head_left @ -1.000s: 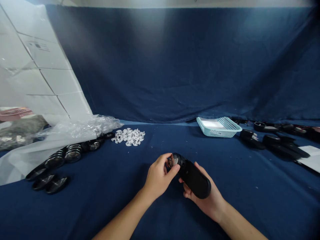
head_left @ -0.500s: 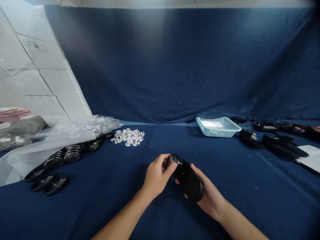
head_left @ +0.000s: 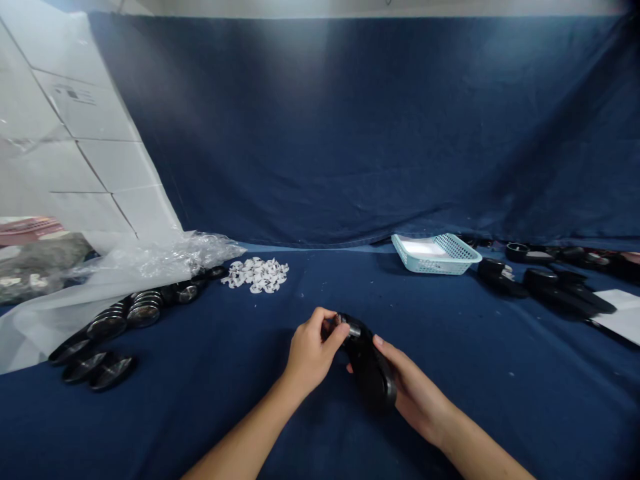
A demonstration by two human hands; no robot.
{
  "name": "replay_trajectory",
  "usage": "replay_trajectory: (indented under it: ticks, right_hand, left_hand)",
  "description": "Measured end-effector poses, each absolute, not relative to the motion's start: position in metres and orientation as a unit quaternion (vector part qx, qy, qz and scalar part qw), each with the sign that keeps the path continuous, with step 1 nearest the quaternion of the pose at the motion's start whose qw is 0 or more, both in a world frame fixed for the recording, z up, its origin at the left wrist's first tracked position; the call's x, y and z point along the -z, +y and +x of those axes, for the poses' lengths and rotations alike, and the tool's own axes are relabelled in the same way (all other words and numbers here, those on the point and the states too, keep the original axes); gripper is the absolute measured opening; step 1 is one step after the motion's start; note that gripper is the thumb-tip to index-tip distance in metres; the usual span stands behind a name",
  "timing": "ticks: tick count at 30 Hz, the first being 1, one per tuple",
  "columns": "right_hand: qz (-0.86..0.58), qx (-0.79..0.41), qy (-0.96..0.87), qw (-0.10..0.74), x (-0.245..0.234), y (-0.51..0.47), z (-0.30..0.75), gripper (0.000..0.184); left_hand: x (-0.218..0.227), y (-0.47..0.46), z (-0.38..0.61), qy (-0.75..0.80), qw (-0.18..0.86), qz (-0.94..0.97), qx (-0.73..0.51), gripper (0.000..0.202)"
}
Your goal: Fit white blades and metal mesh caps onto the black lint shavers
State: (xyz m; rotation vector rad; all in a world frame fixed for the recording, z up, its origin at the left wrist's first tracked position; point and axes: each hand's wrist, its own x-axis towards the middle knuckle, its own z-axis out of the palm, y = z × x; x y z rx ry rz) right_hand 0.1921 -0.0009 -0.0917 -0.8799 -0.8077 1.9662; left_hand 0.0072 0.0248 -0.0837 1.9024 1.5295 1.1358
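Observation:
My right hand [head_left: 410, 388] cradles a black oblong plastic device [head_left: 370, 369] from below, just above the blue cloth [head_left: 210, 373]. My left hand [head_left: 313, 350] is closed in a pinch on the device's round head end [head_left: 349, 327], thumb and fingers around it. Whether a small part sits between those fingers cannot be seen. To the upper left lies a pile of small white crescent pieces [head_left: 257, 274]. Further left is a row of round black caps with shiny faces [head_left: 125, 315].
A pale blue mesh basket [head_left: 436, 254] stands at the back right. Beyond it lie more black device bodies [head_left: 550, 283] and a white sheet [head_left: 625, 317]. A clear plastic bag [head_left: 115, 273] and white boxes [head_left: 75, 153] fill the left. A blue cloth backdrop hangs behind.
The device has turned in my right hand, its long body swinging from flat toward edge-on and dropping slightly. My left hand stayed pinched at the round head.

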Motion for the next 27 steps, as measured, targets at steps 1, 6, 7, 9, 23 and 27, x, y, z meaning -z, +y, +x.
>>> replay_trajectory:
  ticks: [1,6,7,9,23,27]
  right_hand:
    - [-0.350,-0.777,-0.329,0.407,0.0922,-0.0012,0.1920,0.045]
    - [-0.348,-0.769,-0.344,0.411,0.0928,-0.0010,0.1928,0.044]
    - [-0.347,-0.769,-0.345,0.412,0.0929,-0.0007,0.1929,0.043]
    - [-0.345,-0.767,-0.348,0.415,0.0928,-0.0004,0.1931,0.043]
    - [-0.338,-0.769,-0.323,0.436,0.0892,-0.0049,0.1885,0.040]
    - [-0.356,-0.792,-0.263,0.420,0.0913,-0.0018,0.1885,0.039]
  left_hand:
    - [0.0840,0.0251,0.0072,0.555,0.219,0.689,-0.411,0.029]
    - [0.0867,0.0261,0.0075,0.557,0.204,0.692,-0.412,0.029]
    - [0.0871,0.0261,0.0076,0.557,0.202,0.692,-0.412,0.029]
    - [0.0874,0.0261,0.0075,0.558,0.200,0.692,-0.411,0.029]
    - [0.0871,0.0252,0.0080,0.525,0.230,0.698,-0.428,0.034]
    - [0.0869,0.0235,0.0092,0.524,0.245,0.703,-0.414,0.038]
